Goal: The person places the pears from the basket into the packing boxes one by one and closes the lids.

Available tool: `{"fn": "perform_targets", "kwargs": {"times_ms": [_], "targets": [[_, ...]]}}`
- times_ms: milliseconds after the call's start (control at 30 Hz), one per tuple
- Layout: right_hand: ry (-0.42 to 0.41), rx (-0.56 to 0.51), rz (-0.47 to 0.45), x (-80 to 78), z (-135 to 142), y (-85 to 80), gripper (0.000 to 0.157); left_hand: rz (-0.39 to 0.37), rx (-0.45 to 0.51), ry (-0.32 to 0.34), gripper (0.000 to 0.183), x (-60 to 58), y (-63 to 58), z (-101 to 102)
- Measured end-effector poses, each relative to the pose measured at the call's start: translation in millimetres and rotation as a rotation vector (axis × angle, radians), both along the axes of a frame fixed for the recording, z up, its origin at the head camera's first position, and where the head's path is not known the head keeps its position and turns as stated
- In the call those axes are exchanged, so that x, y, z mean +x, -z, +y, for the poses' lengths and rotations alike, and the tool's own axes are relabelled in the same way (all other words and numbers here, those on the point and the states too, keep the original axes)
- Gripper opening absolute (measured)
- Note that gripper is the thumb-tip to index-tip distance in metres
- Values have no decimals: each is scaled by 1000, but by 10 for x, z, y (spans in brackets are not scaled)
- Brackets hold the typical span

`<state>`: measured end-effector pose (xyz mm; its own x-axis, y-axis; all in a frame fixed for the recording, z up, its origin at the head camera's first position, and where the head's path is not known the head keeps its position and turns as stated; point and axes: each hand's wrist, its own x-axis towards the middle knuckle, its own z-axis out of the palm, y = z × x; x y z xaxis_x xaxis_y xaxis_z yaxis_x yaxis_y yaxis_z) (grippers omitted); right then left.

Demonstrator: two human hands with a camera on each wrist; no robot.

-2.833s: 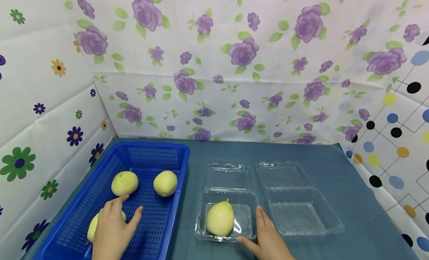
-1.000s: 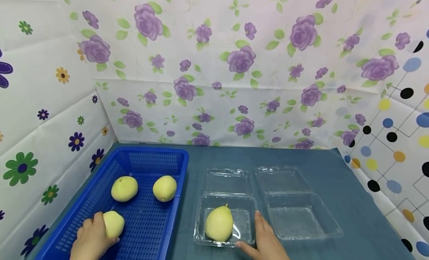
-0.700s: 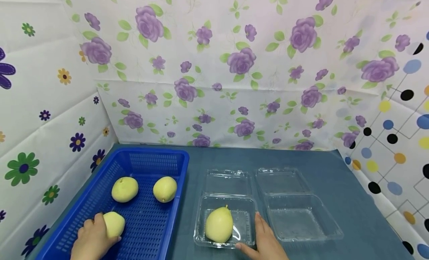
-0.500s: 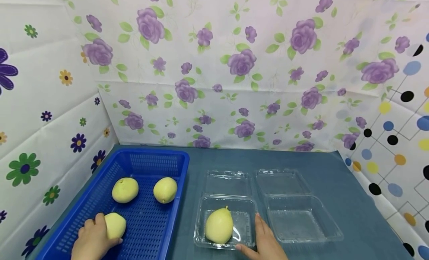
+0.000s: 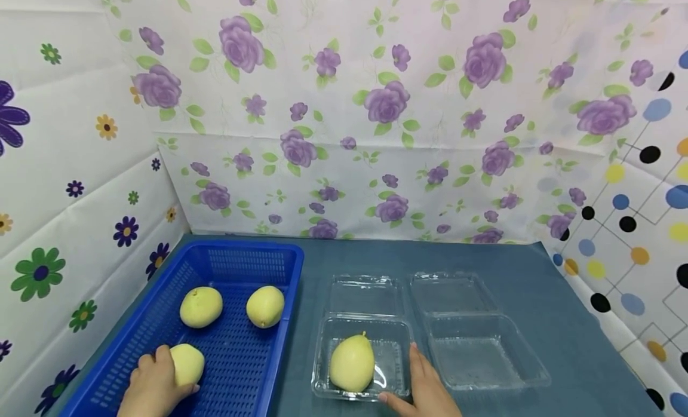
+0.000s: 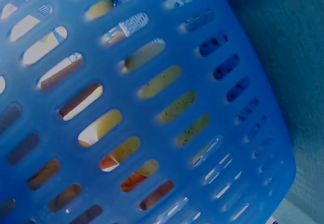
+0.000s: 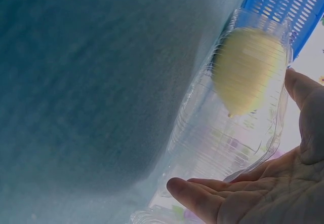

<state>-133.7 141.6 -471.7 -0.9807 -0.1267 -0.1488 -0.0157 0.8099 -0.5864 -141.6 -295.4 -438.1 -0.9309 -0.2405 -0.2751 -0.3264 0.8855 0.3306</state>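
Observation:
My left hand (image 5: 153, 384) grips a pale yellow pear (image 5: 188, 364) at the near left of the blue basket (image 5: 292, 279), fingers over its left side and thumb at its near side. In the left wrist view, the basket's slotted wall (image 6: 147, 110) covers most of that hand and pear. My right hand (image 5: 427, 390) rests against a clear plastic container (image 5: 395, 345), its straight fingers along the right side and thumb at the front rim. One pear (image 5: 352, 364) lies in this container, stem pointing away. The right wrist view shows the thumb (image 7: 298, 84) touching the container's rim.
Two more pears, one at the left (image 5: 201, 307) and one at the right (image 5: 266, 307), lie farther back in the basket. A second clear container (image 5: 473, 348) with its lid (image 5: 454, 291) folded back stands at the right. Patterned cloth walls (image 5: 344, 184) enclose the blue-green table (image 5: 537, 297).
My left hand has come down from above the near pear and taken hold of it. Hand and pear have since shifted slightly right. The right hand has stayed at the container.

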Motion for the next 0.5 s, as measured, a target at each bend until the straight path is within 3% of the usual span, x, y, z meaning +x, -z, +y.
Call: {"fn": "perform_targets", "kwargs": {"times_ms": [500], "targets": [[-6,-10,-3,12,17,-16,114,8,-2,32,96,-16,-5,-20]]}}
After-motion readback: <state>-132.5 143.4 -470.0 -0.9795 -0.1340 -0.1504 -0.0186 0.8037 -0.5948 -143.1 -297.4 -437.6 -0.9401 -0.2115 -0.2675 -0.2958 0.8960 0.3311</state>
